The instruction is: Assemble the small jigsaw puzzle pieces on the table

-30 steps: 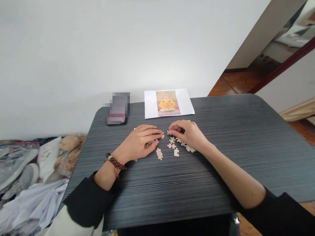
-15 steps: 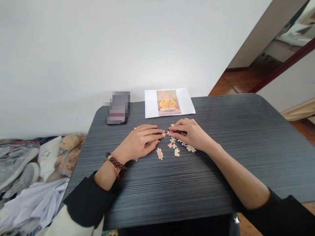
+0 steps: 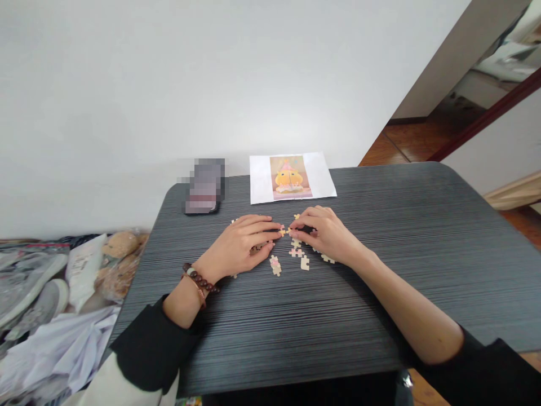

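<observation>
My left hand (image 3: 247,241) lies palm down with fingers stretched out over some jigsaw pieces. Its fingertips touch a small yellow and pink puzzle piece (image 3: 283,232). Just to the right, my right hand (image 3: 332,235) pinches another yellowish puzzle piece (image 3: 290,232) between thumb and index finger. The two pieces are very close; whether they touch I cannot tell. Nearer to me lie a pair of joined-looking pieces (image 3: 275,265), a pink and cream piece (image 3: 297,252) and a cream corner-like piece (image 3: 305,263). More pieces are partly hidden beneath both hands.
Behind the hands, a white sheet (image 3: 260,180) with a printed yellow cartoon picture lies on the dark table (image 3: 287,321). A blurred-out phone-like object (image 3: 205,186) is at the back left. A wall borders the table's far side; shoes and bags (image 3: 87,270) are heaped on the left.
My right hand has shifted slightly left and toward me, bringing its piece closer to the one at my left fingertips. The left hand stays almost still.
</observation>
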The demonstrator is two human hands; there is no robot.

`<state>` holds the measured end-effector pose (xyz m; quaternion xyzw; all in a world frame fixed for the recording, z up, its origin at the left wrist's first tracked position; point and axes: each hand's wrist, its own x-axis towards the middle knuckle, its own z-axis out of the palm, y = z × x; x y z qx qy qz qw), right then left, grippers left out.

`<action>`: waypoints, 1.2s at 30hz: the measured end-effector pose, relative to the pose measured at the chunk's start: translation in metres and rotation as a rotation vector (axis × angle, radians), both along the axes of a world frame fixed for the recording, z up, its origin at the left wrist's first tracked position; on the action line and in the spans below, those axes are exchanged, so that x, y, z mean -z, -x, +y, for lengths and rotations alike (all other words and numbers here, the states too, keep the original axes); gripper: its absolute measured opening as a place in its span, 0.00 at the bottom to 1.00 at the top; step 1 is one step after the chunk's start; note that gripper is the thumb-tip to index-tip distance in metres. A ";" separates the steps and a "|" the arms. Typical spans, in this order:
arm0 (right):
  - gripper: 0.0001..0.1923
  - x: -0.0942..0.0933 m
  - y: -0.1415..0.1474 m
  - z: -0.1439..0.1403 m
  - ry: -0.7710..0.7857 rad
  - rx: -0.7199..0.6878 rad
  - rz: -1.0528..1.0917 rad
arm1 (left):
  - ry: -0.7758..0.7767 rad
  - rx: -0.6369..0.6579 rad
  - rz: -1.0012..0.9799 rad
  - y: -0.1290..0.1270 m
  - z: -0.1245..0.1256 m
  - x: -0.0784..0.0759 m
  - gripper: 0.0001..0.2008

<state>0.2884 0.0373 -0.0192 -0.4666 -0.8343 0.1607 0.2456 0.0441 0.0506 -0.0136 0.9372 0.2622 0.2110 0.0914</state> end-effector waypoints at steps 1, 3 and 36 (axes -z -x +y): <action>0.06 -0.001 0.000 0.000 -0.002 0.006 -0.001 | 0.000 0.000 -0.003 0.000 0.000 0.000 0.13; 0.06 -0.001 0.001 -0.001 -0.005 0.021 0.000 | 0.004 -0.008 -0.009 0.000 0.000 0.001 0.13; 0.08 -0.008 -0.033 0.005 -0.077 0.245 0.108 | 0.130 -0.115 -0.004 0.013 0.002 -0.010 0.20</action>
